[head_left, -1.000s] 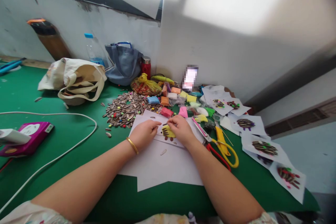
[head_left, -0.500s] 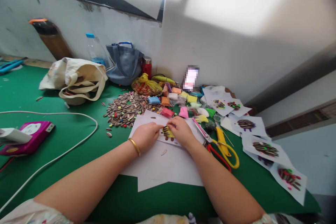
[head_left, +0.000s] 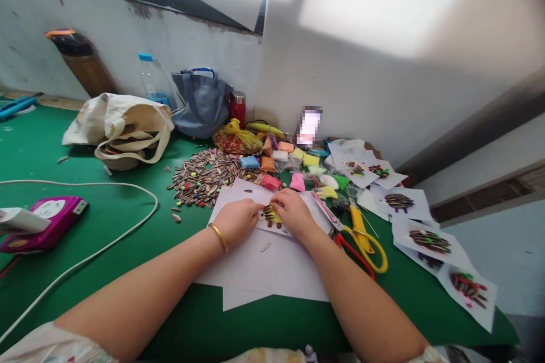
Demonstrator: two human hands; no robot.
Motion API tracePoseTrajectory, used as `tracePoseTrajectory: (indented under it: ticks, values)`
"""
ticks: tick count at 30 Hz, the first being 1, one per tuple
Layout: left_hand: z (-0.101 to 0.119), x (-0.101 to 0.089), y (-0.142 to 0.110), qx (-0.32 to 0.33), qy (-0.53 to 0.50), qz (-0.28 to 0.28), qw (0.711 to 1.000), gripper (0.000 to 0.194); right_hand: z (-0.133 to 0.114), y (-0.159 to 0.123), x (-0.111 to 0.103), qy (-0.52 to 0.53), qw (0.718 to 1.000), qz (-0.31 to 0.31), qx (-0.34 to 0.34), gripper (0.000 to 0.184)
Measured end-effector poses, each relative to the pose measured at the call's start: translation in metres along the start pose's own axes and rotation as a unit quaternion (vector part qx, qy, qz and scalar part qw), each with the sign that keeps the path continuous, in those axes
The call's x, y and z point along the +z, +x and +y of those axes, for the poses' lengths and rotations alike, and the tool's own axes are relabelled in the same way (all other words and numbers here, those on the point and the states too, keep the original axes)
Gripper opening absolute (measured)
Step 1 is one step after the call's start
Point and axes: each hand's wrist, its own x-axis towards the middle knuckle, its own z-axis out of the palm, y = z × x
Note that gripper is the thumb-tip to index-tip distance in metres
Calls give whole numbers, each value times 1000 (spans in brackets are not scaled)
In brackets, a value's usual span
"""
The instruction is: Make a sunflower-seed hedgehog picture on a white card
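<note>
On a white sheet [head_left: 306,264], a smaller white paper carries a yellow clay hedgehog [head_left: 276,219] with striped sunflower seeds as spines and brown dots beneath. My right hand [head_left: 294,211] is closed in a pinch over its upper edge, on what looks like a sunflower seed, mostly covered by the fingers. From the other side, my left hand [head_left: 238,221] touches the hedgehog's upper left part with its fingertips drawn together. Whatever is between those fingertips is hidden. A loose sunflower seed [head_left: 265,247] lies below the hedgehog.
A heap of sunflower seeds [head_left: 208,173] lies behind my left hand, beside coloured clay packets [head_left: 268,164]. Scissors [head_left: 361,244] and a yellow cutter [head_left: 360,221] lie right. Finished seed pictures [head_left: 430,241] line the right edge. Bags, bottles and a phone [head_left: 309,126] stand behind.
Almost nothing differs. Both hands stay at the hedgehog; the right fingers have shifted very slightly at its upper edge.
</note>
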Motion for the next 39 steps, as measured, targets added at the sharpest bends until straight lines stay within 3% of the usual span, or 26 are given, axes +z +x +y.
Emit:
tracePoseTrajectory:
  ticks: [39]
  values:
    - [-1, 0, 2, 22, 32, -2, 999, 35, -5, 0, -1, -15, 1000, -14, 18, 19]
